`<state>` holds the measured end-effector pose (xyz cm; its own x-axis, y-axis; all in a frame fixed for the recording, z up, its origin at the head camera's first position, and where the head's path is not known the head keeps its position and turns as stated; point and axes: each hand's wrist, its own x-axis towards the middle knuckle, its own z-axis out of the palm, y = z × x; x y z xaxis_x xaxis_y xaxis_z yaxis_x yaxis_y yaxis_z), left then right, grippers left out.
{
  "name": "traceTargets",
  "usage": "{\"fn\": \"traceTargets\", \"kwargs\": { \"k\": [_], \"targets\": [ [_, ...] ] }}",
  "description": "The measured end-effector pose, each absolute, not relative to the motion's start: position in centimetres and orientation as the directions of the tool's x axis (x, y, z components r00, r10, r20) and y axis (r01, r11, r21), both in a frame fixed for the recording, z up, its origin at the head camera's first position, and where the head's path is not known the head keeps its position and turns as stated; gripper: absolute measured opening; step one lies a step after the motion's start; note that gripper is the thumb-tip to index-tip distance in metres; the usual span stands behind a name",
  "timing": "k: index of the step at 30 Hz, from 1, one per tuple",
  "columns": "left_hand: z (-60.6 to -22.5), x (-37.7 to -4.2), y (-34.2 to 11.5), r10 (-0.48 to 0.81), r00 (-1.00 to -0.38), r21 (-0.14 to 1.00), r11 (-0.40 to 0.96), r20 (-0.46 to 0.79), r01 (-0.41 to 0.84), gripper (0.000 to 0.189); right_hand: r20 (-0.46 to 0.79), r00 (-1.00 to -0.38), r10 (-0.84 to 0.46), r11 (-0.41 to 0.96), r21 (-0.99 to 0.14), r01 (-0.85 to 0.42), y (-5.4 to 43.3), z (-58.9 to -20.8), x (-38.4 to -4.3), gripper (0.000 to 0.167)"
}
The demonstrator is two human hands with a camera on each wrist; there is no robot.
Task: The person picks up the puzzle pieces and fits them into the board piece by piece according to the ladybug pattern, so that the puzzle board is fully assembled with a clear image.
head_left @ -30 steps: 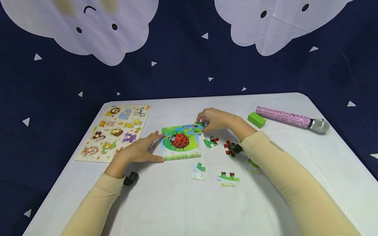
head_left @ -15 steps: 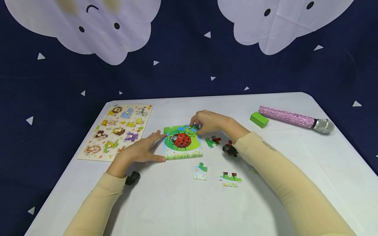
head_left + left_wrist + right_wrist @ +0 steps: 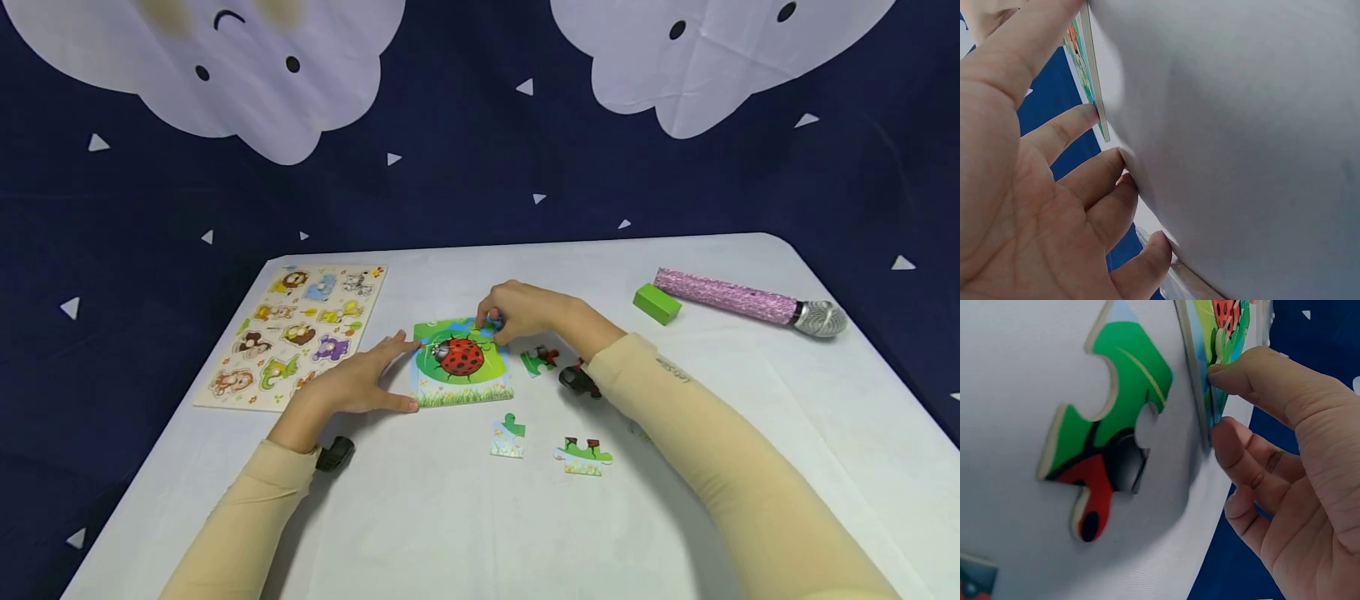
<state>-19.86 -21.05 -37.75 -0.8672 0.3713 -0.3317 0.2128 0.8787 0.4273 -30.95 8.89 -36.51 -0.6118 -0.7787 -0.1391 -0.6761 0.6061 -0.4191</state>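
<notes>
L hand [image 3: 358, 383], fingers spread, touches L edge of ladybug puzzle board [image 3: 459, 371], flat on white tbl [image 3: 420, 525]. R hand [image 3: 527, 310] pinches puzzle pc [image 3: 487, 329] at board's far R corner, w/ ladybug-leg pc [image 3: 582, 458] nearer the person.

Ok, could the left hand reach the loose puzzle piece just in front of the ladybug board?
Probably yes: the left hand touches the ladybug board, and nothing blocks the way to the puzzle piece along the board's near edge.

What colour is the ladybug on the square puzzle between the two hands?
The ladybug is red with black spots; the head view shows it best.
</notes>
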Motion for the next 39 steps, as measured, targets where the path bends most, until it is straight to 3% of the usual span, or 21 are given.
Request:
{"fn": "traceTargets", "kwargs": {
  "k": [39],
  "targets": [
    [-38.0, -20.1, -21.4, 0.384, -0.863, 0.438, 0.871, -0.328, 0.221, 0.102, -0.232, -0.657, -0.717, 0.694, -0.328, -0.642, 7.6, -35.6, -30.5, 0.036]
  ]
}}
